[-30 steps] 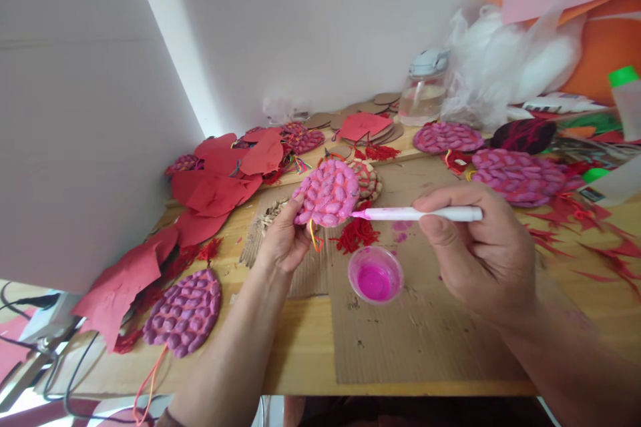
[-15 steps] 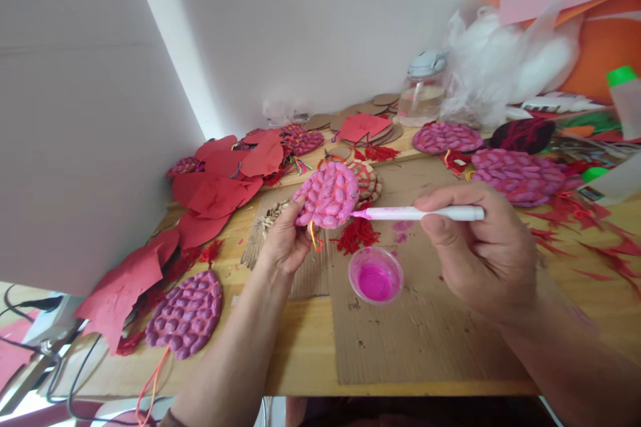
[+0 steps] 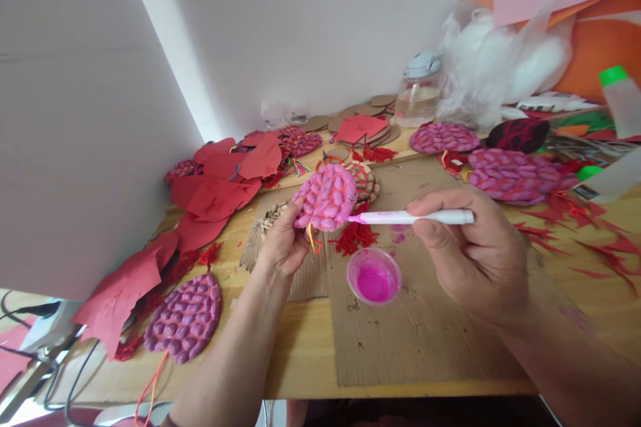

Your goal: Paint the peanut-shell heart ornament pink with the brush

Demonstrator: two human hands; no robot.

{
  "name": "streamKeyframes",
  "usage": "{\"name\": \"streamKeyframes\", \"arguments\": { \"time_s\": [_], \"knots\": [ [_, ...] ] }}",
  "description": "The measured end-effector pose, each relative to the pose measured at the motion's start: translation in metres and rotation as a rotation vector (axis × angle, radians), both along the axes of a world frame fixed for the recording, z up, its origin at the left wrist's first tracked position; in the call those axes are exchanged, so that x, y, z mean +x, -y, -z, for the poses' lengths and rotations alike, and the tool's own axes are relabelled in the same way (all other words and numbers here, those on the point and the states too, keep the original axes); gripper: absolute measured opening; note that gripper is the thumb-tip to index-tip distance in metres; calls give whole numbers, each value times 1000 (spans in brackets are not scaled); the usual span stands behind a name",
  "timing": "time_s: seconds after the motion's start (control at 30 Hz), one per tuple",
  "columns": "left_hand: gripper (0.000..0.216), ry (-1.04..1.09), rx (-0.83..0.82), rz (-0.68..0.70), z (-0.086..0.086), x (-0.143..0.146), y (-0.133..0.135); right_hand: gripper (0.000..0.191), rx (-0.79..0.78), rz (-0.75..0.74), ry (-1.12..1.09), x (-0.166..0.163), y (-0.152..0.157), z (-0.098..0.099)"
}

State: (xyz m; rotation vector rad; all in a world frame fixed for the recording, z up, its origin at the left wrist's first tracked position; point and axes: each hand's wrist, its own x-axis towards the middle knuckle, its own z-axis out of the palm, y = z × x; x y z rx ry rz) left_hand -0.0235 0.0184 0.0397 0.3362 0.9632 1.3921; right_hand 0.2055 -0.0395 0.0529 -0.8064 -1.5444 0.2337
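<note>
My left hand point(image 3: 288, 238) grips the lower left edge of a round ornament point(image 3: 328, 197), its face covered in lumpy, shell-like pieces coloured pink. A yellow-orange cord loop dangles beneath it. Between the thumb and fingers of my right hand point(image 3: 468, 247) is a white brush pen point(image 3: 415, 216), held level, its pink tip at the ornament's lower right edge. Just below stands a small clear cup point(image 3: 353, 280) of bright magenta liquid. Behind the held ornament, an uncoloured beige-and-red one point(image 3: 368, 181) is partly hidden, with a red tassel point(image 3: 356, 238) near it.
Cardboard point(image 3: 400, 340) covers the table's middle. Red paper shapes point(image 3: 215, 197) and a purple ornament point(image 3: 185, 320) lie left. More pink ornaments point(image 3: 513, 177), red scraps and a green-capped bottle point(image 3: 621, 103) are right. A lidded jar point(image 3: 416, 100) stands near the wall.
The brush pen and my right hand have shifted slightly left, the tip staying at the ornament's lower right edge. My left hand keeps its hold. The whole view has drifted a little.
</note>
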Motion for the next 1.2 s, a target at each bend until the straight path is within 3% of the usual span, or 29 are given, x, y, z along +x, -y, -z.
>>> {"name": "streamKeyframes", "arguments": {
  "time_s": [0.33,0.8,1.0,1.1,1.2],
  "knots": [
    [6,-29,12,35,2,-3,-1,11,-2,79,-26,5,-1,2],
    [12,-45,-14,22,-1,-1,0,13,-38,-3,-60,3,-1,2],
    [2,-67,27,37,3,-3,0,13,-59,-1,-66,4,1,2],
    [14,-46,61,40,7,-5,-1,12,-76,-25,-39,5,4,2],
    [21,-56,94,46,11,-6,-1,10,-110,40,-137,7,2,3]
  ]
}}
